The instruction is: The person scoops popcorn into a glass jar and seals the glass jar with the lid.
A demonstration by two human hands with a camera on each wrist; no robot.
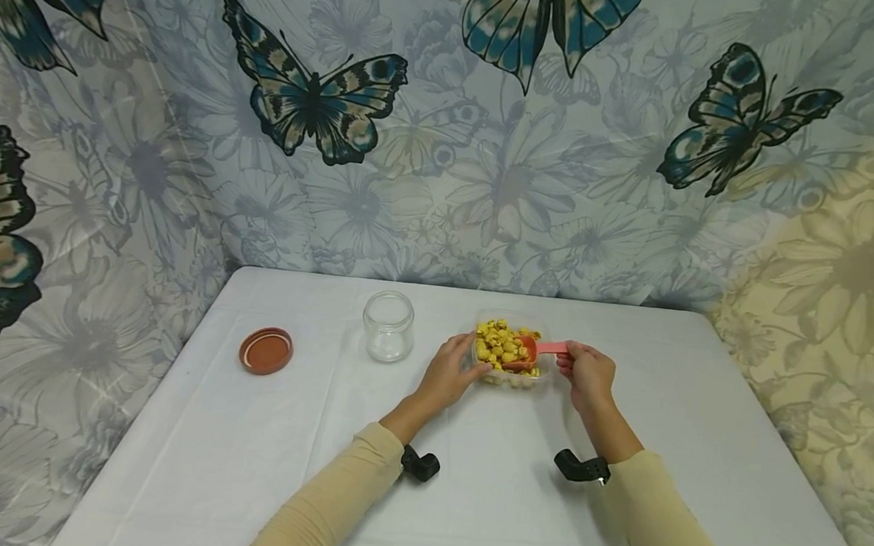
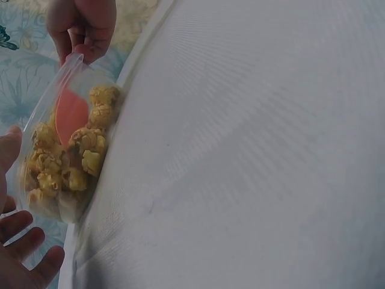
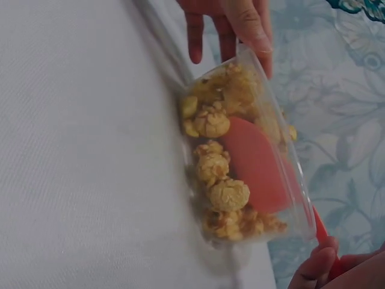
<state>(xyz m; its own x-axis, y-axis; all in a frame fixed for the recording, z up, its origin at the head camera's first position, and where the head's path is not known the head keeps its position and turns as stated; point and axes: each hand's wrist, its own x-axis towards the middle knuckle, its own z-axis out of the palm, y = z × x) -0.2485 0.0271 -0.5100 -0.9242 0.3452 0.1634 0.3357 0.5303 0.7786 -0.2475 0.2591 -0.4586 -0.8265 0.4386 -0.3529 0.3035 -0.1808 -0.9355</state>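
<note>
Beige sleeves (image 1: 329,496) lead to hands (image 1: 591,374) gripping a scoop (image 1: 553,347), touching a popcorn tub (image 1: 509,381).

L arm (image 1: 325,500) & R arm (image 1: 669,525) both reach fwd from the bottom of the head view, forearms angled in twd each other, tan sleeves stopping short of the bare L wrist (image 1: 404,420) & R wrist (image 1: 617,434). L hand (image 1: 446,376) has fingers extended & a bit spread, thumb apart from them & pointing to the person's R. R hand (image 1: 589,372), approx level w/ L & well apart, has fingers curled in a pinch w/ thumb, knuckles bent.
</note>
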